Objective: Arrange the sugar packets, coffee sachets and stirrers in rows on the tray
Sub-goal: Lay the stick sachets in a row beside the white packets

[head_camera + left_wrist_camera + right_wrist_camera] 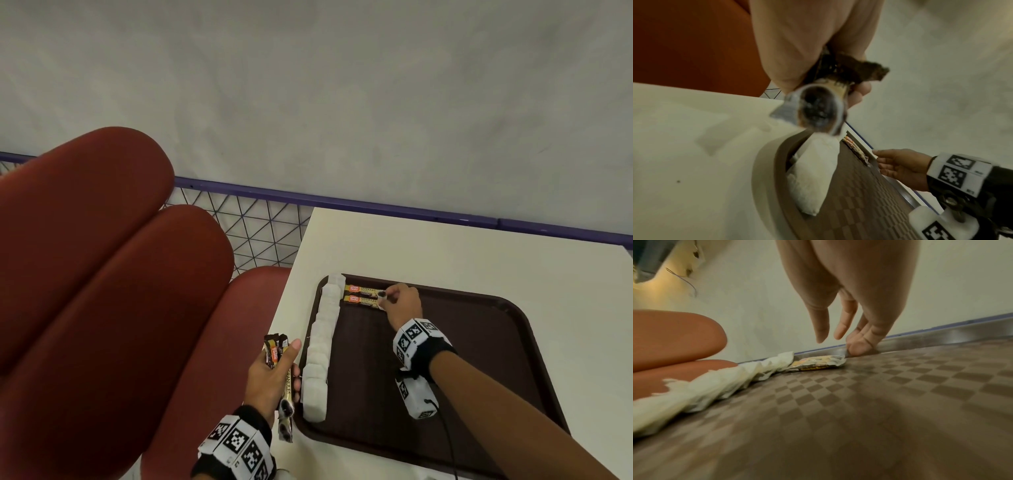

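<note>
Brown plastic tray (513,359): right hand (404,303) pinches a sachet (363,300) at 11 o'clock; left hand (270,373) grips spare sachets (275,351).

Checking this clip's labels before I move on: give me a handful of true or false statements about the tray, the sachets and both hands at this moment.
1. The white sugar packets lie in a row along the left edge of the tray. True.
2. Five coffee sachets lie on the tray. False: only two coffee sachets lie there, side by side at the far end.
3. The left hand is empty. False: it grips a bundle of sachets.
4. The right hand has its fingertips at the ends of the two laid sachets. True.
5. Stirrers lie on the tray. False: none are visible.
</note>
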Action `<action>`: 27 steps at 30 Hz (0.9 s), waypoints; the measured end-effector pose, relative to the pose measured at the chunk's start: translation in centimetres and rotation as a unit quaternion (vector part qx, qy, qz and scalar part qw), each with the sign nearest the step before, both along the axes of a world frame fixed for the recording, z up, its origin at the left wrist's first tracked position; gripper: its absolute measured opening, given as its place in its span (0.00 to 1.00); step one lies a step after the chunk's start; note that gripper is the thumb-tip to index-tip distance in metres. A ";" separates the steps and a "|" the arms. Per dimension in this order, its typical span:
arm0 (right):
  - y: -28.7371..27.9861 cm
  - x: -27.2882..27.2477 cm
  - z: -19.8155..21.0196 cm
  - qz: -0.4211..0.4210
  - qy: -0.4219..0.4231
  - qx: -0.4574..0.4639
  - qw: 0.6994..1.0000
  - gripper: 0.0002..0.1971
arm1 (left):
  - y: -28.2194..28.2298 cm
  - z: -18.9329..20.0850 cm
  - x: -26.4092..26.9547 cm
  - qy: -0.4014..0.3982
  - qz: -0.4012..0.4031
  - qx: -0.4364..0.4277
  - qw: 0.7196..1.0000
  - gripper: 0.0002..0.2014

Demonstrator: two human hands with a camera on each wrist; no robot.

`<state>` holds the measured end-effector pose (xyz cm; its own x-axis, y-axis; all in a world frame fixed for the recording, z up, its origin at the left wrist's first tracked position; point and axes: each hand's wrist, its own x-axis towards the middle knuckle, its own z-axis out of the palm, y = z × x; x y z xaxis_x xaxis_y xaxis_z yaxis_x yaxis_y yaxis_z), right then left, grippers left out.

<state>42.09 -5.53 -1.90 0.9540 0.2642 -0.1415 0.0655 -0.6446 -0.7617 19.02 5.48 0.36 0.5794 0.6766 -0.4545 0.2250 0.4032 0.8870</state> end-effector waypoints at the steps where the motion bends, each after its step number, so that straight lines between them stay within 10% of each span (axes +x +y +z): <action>1: -0.1 -0.5 0.3 0.008 -0.008 0.016 1.000 0.09 | 0.0 0.0 0.1 0.002 0.003 0.001 1.000 0.12; 12: -3.9 -12.9 4.1 0.269 0.156 0.101 0.945 0.10 | -2.1 -0.7 1.2 0.048 0.001 0.068 0.997 0.17; 27: -4.8 -17.2 2.6 0.229 0.354 0.199 0.885 0.14 | -3.8 -1.3 1.7 0.047 0.057 0.074 0.995 0.29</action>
